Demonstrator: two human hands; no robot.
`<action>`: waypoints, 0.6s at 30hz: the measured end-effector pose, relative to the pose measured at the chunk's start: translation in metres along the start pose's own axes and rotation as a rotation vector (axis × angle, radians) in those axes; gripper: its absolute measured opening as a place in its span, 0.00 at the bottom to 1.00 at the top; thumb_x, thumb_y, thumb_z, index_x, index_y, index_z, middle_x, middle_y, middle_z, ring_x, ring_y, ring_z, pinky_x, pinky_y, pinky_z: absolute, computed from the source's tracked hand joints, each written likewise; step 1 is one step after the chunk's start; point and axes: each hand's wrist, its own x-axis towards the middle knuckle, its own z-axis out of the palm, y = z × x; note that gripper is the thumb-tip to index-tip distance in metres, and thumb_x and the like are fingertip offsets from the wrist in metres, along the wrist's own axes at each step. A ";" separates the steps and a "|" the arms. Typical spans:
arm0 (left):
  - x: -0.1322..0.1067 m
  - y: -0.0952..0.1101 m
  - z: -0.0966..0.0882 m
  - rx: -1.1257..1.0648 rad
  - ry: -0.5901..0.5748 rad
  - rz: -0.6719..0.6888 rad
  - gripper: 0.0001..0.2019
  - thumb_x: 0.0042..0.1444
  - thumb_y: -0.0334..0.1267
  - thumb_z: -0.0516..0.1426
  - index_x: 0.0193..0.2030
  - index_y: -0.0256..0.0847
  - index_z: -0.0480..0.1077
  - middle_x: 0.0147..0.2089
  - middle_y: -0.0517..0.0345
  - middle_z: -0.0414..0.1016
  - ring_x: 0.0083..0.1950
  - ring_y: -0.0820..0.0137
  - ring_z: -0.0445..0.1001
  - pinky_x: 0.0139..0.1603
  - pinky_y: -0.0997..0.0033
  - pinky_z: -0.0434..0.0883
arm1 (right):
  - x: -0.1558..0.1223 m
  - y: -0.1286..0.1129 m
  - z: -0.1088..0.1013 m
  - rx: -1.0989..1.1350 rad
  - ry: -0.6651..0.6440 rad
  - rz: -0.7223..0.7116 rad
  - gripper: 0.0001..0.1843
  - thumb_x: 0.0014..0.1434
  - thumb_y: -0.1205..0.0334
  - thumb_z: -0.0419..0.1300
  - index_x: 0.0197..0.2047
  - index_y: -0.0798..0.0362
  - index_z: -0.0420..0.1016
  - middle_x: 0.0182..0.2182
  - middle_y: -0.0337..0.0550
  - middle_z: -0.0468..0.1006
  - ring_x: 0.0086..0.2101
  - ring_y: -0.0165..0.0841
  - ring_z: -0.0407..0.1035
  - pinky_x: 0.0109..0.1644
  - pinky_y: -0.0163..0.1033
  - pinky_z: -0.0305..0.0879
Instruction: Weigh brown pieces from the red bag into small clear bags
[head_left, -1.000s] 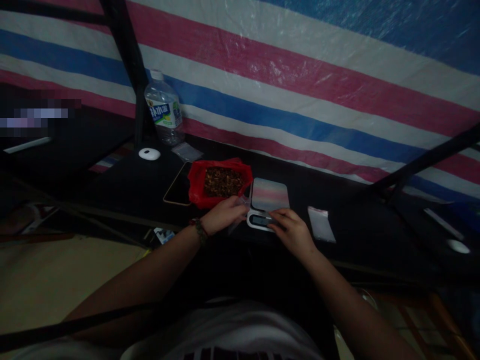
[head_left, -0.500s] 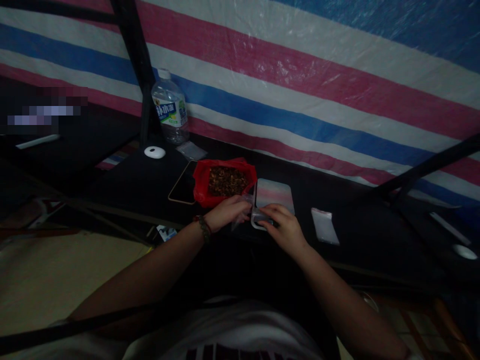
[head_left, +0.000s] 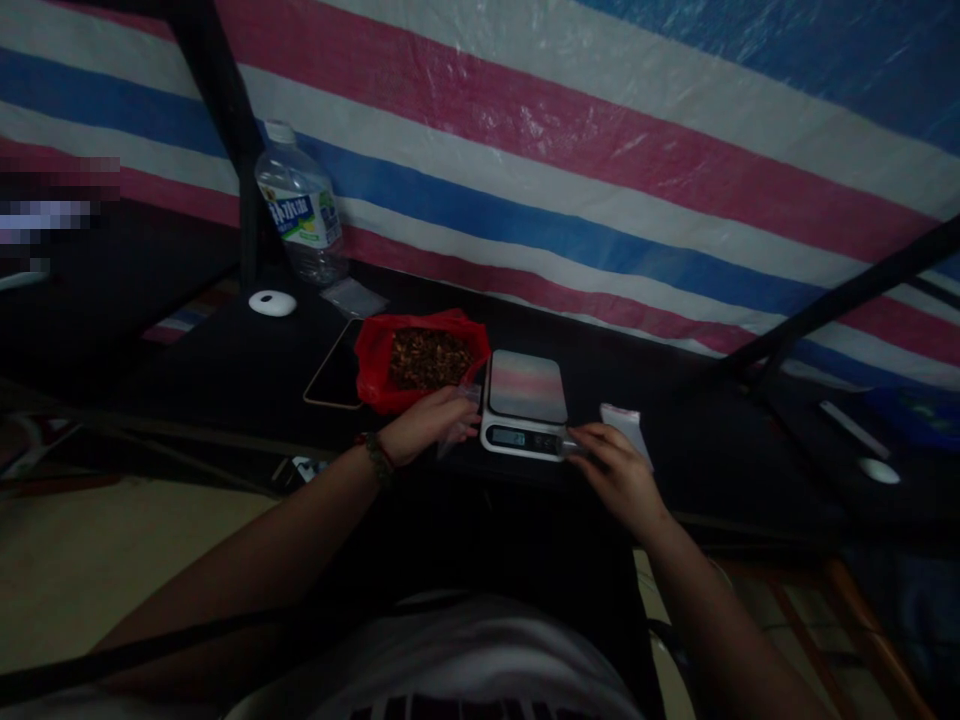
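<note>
My left hand (head_left: 429,424), with a beaded bracelet on the wrist, is closed on a clear plastic bag (head_left: 456,432) just left of the scale. Beyond it a red plastic bag (head_left: 367,362) lies open, full of brown, seed-like bits (head_left: 431,358). The kitchen scale (head_left: 527,385) has a bare metal plate and a lit display whose digits I cannot read. At the scale's lower right corner my right hand (head_left: 619,468) pinches a small, clear or pale object (head_left: 570,443); its kind is too dim to make out.
Small clear bags (head_left: 628,428) lie right of the scale, partly behind my right hand. A phone (head_left: 335,368), a white mouse-like object (head_left: 272,303), a flat clear packet (head_left: 355,298) and a big plastic bottle (head_left: 301,215) stand left. Striped sheeting (head_left: 525,180) hangs behind the black table (head_left: 202,370).
My right hand has moved right, from over the scale's front to its right corner, uncovering the display. My left hand keeps hold of the clear bag. The whole view has shifted slightly.
</note>
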 end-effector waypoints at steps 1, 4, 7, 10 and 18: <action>0.000 0.000 0.000 -0.002 0.005 -0.010 0.14 0.54 0.38 0.59 0.46 0.36 0.67 0.42 0.48 0.78 0.38 0.67 0.78 0.39 0.70 0.72 | 0.002 -0.002 0.002 0.009 -0.006 -0.006 0.16 0.61 0.61 0.58 0.53 0.45 0.73 0.46 0.48 0.73 0.46 0.39 0.71 0.51 0.48 0.71; 0.002 -0.002 0.000 -0.020 -0.011 -0.023 0.15 0.53 0.38 0.59 0.46 0.36 0.67 0.42 0.48 0.78 0.38 0.66 0.78 0.39 0.69 0.73 | 0.009 -0.009 0.011 0.047 -0.016 -0.023 0.17 0.60 0.62 0.58 0.53 0.46 0.74 0.46 0.48 0.73 0.46 0.39 0.70 0.51 0.47 0.71; 0.004 -0.003 -0.001 -0.029 -0.011 -0.011 0.15 0.53 0.38 0.60 0.46 0.36 0.67 0.43 0.46 0.78 0.39 0.66 0.78 0.39 0.68 0.73 | 0.015 -0.015 0.020 0.086 -0.020 -0.027 0.17 0.60 0.62 0.58 0.53 0.46 0.73 0.46 0.48 0.73 0.46 0.39 0.70 0.51 0.47 0.72; 0.004 -0.003 -0.001 -0.027 -0.017 -0.005 0.15 0.53 0.38 0.59 0.47 0.36 0.67 0.45 0.45 0.77 0.41 0.64 0.78 0.40 0.68 0.73 | 0.015 -0.016 0.021 0.096 -0.001 -0.025 0.17 0.60 0.62 0.58 0.54 0.46 0.73 0.45 0.48 0.73 0.46 0.39 0.70 0.50 0.47 0.71; 0.005 -0.003 -0.002 -0.018 -0.026 -0.008 0.16 0.54 0.39 0.59 0.48 0.35 0.66 0.47 0.42 0.76 0.40 0.65 0.78 0.40 0.67 0.73 | 0.013 -0.014 0.018 0.100 -0.017 -0.030 0.17 0.60 0.63 0.59 0.53 0.47 0.74 0.46 0.48 0.72 0.46 0.38 0.70 0.51 0.46 0.71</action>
